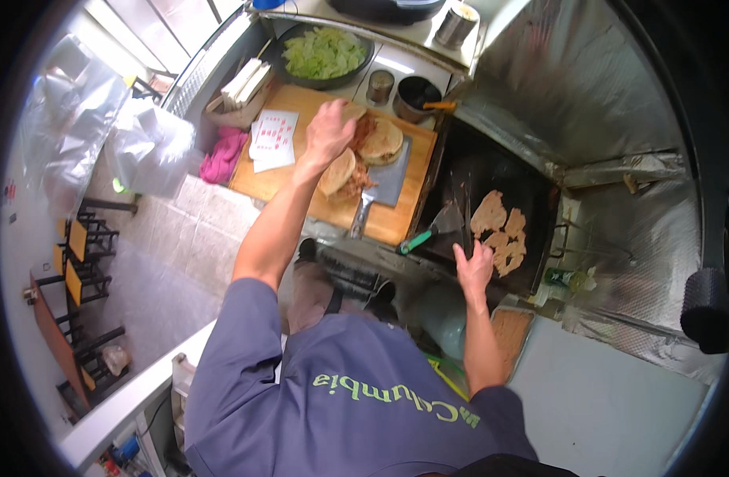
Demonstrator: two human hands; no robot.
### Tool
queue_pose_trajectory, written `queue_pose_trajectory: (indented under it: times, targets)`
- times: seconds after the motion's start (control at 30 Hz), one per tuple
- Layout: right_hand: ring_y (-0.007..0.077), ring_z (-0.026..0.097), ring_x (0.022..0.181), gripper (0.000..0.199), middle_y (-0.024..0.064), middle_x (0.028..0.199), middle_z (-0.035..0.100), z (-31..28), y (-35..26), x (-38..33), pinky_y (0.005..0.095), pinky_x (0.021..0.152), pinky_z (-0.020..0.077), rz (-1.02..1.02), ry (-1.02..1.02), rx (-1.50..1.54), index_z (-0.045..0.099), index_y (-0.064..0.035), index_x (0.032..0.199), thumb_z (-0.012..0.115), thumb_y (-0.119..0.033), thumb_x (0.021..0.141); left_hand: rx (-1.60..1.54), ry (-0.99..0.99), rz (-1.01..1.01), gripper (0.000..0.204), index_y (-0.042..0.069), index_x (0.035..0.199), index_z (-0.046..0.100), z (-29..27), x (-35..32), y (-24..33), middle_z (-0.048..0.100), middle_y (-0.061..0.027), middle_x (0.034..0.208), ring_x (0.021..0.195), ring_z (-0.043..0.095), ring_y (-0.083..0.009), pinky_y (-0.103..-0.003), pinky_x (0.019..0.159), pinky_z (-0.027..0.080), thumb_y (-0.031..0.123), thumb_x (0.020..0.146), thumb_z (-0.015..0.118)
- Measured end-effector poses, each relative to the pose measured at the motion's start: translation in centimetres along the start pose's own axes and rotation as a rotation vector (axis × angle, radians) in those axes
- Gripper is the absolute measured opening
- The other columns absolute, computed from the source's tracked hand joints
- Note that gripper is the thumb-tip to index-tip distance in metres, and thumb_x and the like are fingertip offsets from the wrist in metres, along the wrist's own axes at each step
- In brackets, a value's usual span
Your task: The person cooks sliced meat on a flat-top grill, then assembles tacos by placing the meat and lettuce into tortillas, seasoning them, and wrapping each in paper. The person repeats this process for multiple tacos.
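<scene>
While the left hand (330, 131) curls over the filled flatbread (380, 141) area on the wooden board (390, 226) and the right (474, 266) hovers at the griddle (495, 167), neither grip readable, that bread looks light, soft, spill-prone, best taken by its rim.

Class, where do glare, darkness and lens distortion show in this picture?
Head view: glare whitens the barred opening, glints off the foil wall; head view: griddle dark beside the brighter cutting board; head view: black corners, curved rim from the fisheye.
</scene>
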State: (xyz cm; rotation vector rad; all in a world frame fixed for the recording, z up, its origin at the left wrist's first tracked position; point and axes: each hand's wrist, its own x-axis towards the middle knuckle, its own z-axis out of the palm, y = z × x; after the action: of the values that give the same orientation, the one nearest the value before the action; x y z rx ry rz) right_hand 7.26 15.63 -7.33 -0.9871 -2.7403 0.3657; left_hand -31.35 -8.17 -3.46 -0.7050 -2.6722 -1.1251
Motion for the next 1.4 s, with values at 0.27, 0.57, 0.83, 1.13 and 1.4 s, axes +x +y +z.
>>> queue_pose_trajectory:
  times: [0.27,0.57,0.83,1.13,1.4]
  targets:
    - [0.0286,0.064,0.102,0.06,0.0211,0.119,0.063,-1.4,-11.0,-1.6,0.0378,0.091,0.0521,0.293,-0.046,0.352,0.056,0.0046,0.135,0.076,-0.03,0.09,0.02,-0.365,0.232,0.063,0.018,0.145,0.051,13.2,13.8,-2.4,0.049,-0.0232,0.137,0.114,0.06,-0.0453,-0.048,0.097,0.052,0.02,0.086,0.07]
    - [0.0266,0.064,0.115,0.076,0.016,0.134,0.058,1.6,-27.0,10.0,0.039,0.094,0.0545,0.523,-0.129,1.741,0.033,-0.0122,0.155,0.055,-0.059,0.099,-0.633,-0.46,0.285,0.075,0.005,0.143,0.051,-0.8,7.0,1.9,0.057,-0.0243,0.134,0.117,0.062,-0.0379,-0.044,0.101,0.051,0.037,0.081,0.08]
    - [0.0101,0.054,0.056,0.051,0.0026,0.087,0.063,5.3,-26.4,17.5,0.024,0.041,0.0372,0.448,0.166,1.251,0.059,-0.0089,0.12,0.071,-0.05,0.092,-0.42,-0.478,0.142,0.059,-0.002,0.133,0.057,5.2,4.3,-9.6,0.061,-0.0248,0.13,0.119,0.06,-0.0389,-0.047,0.101,0.047,0.023,0.083,0.075]
    - [0.0109,0.056,0.079,0.051,0.0033,0.099,0.062,7.7,-26.0,19.8,0.0253,0.057,0.0431,0.278,0.188,0.934,0.061,-0.0065,0.124,0.078,-0.04,0.09,-0.47,-0.406,-0.137,0.05,-0.002,0.126,0.062,0.1,5.1,-7.7,0.065,-0.0236,0.115,0.106,0.064,-0.0374,-0.045,0.091,0.05,0.026,0.086,0.072]
    - [0.01,0.056,0.081,0.047,0.0006,0.097,0.061,8.6,-26.5,20.3,0.024,0.055,0.0435,0.367,0.117,1.15,0.063,-0.0098,0.119,0.076,-0.044,0.09,-0.445,-0.383,-0.16,0.044,-0.001,0.121,0.065,-0.1,5.1,-7.6,0.068,-0.0222,0.104,0.095,0.066,-0.0359,-0.043,0.083,0.051,0.028,0.089,0.07]
